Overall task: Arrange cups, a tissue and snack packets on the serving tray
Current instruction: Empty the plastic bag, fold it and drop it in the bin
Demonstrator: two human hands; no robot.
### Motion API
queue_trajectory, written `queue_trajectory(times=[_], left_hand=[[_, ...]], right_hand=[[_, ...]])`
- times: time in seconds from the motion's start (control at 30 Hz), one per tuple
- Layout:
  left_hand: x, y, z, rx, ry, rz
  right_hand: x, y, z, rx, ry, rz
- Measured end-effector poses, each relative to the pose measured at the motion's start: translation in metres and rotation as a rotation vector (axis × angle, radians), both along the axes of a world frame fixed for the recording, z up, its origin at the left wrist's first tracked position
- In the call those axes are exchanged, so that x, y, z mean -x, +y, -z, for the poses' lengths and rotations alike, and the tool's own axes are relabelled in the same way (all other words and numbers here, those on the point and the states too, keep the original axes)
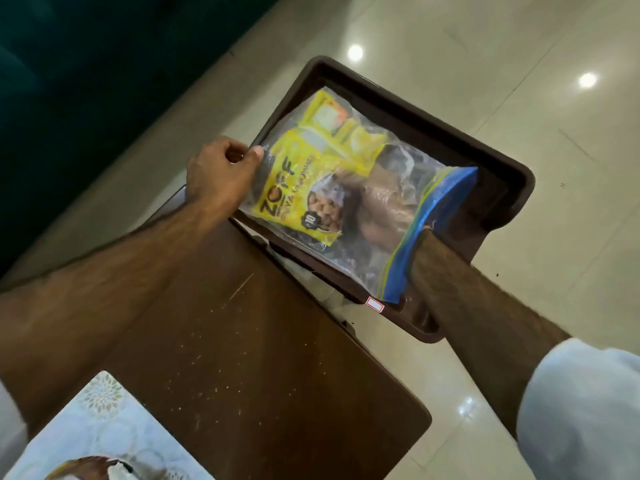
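Head view looks down on a dark brown serving tray [408, 98] that overhangs the far end of a brown wooden table [263, 358], toward one o'clock from the frame's centre. A clear zip bag [398, 161] with a blue seal strip lies across the tray's bed. Inside it sits a yellow snack packet [294, 192] printed "ZOFF", and a second yellow packet [332, 123] lies beyond it at twelve o'clock. The left hand [221, 174] pinches the bag's closed corner at nine o'clock of the tray, thumb pressed against curled fingers. The right hand [374, 206] is thrust into the bag through the blue mouth at four o'clock (seen only dimly through the plastic), near the ZOFF packet; whether its fingers grip anything cannot be told. A white patterned cloth [100, 420] covers the table's near corner at seven o'clock. Glossy pale floor tiles [519, 46] lie beyond.
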State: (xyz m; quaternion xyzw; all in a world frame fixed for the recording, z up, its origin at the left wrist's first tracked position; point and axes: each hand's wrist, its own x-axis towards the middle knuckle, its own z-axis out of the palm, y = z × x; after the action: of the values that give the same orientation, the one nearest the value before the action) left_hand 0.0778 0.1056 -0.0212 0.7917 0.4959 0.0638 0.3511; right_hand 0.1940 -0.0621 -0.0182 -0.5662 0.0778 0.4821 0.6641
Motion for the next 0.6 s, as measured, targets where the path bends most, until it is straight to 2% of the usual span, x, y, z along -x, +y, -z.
queue_trajectory(times=[0.07, 0.13, 0.2, 0.27, 0.37, 0.6], left_hand=[[0.0, 0.0, 0.001, 0.054, -0.03, 0.005], [0.001, -0.001, 0.003, 0.275, -0.113, -0.057], [0.004, -0.002, 0.003, 0.443, -0.2, -0.148], [0.01, 0.005, 0.003, 0.412, -0.231, -0.191], [0.025, 0.022, 0.001, 0.361, -0.214, -0.219], [0.051, 0.044, 0.006, 0.168, -0.135, -0.278]], right_hand=[[-0.004, -0.003, -0.002, -0.016, -0.023, 0.036], [-0.003, -0.005, -0.007, 0.054, -0.03, -0.046], [-0.006, -0.019, 0.0, 0.037, 0.023, 0.023], [-0.009, -0.036, 0.002, -0.027, 0.077, 0.087], [-0.02, -0.062, -0.004, 0.109, -0.02, -0.016], [-0.04, -0.143, 0.008, 0.512, -0.247, 0.218]])
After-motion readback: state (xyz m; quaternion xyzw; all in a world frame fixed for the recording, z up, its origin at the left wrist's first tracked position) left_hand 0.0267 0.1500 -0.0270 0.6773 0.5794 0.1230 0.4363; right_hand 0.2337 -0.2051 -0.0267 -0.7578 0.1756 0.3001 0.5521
